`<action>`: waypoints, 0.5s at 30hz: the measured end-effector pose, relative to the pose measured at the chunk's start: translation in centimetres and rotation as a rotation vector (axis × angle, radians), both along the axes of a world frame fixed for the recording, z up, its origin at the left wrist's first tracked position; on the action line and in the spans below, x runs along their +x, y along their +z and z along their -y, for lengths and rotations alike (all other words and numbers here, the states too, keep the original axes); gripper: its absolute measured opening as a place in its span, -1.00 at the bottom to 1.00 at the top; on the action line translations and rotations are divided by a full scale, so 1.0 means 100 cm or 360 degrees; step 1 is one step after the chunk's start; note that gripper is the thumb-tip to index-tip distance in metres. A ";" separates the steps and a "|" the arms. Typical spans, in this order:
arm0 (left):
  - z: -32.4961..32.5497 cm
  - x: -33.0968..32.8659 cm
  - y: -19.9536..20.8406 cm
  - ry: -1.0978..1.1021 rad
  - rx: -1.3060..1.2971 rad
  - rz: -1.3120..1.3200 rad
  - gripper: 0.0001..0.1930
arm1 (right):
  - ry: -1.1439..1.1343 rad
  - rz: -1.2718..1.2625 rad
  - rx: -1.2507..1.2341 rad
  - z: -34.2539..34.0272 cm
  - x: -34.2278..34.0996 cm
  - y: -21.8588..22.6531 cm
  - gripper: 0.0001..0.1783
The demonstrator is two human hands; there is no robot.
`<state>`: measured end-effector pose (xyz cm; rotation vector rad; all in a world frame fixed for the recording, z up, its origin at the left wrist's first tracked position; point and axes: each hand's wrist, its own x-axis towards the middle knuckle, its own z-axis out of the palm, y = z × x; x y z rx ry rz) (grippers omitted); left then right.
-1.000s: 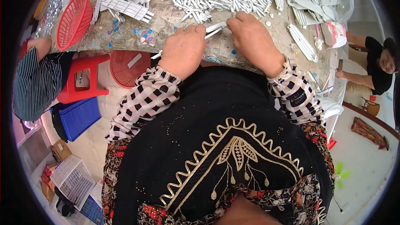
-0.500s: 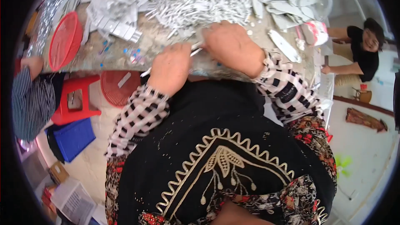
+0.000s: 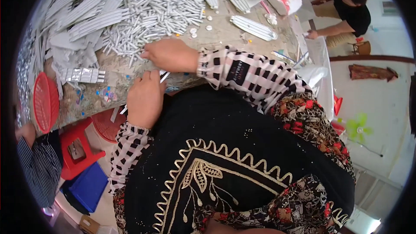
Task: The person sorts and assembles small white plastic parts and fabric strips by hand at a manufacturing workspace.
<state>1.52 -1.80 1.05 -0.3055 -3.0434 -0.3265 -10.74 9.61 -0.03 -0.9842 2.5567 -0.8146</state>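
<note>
At the counter [image 3: 221,30]: clasps white strip [image 3: 124,109] in left hand [image 3: 145,99], seemingly for steadiness; holds right hand [image 3: 174,55] beside white rods [image 3: 160,13], piled handily; cannot tell its grip.

The left hand [image 3: 146,97] hides the middle of a white strip [image 3: 164,76]; whether the right hand [image 3: 170,55] holds anything cannot be told. Toward eleven o'clock, a heap of sticks [image 3: 160,11] is cropped above; toward eight, darkness cuts off a striped shirt [image 3: 42,167].

Black apron [image 3: 208,119], gold wavy embroidery [image 3: 200,176]; checked black-pale sleeve covers [image 3: 269,78]; floral shirt [image 3: 318,132].
</note>
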 end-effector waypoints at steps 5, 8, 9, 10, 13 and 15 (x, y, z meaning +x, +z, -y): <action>-0.001 -0.002 0.001 0.0043 -0.0017 0.0079 -0.77 | 0.0006 0.0034 0.0021 0.001 -0.003 0.003 -0.55; -0.001 -0.002 0.002 0.0021 -0.0037 0.0073 -0.75 | -0.0082 0.0079 0.0002 0.003 -0.005 -0.001 -0.53; -0.001 -0.001 0.001 0.0001 -0.0061 0.0042 -0.75 | -0.0102 0.0049 -0.0023 0.005 -0.006 -0.007 -0.53; -0.001 0.002 -0.001 0.0046 -0.0085 0.0078 -0.75 | -0.0087 0.0028 -0.0048 0.008 -0.006 -0.014 -0.53; -0.007 0.000 0.002 0.0069 -0.0150 0.0123 -0.73 | -0.0116 -0.0015 -0.0104 0.003 -0.008 -0.020 -0.52; -0.010 -0.002 0.002 0.0169 -0.0182 0.0252 -0.72 | -0.0100 -0.0097 -0.0156 0.002 -0.011 -0.019 -0.52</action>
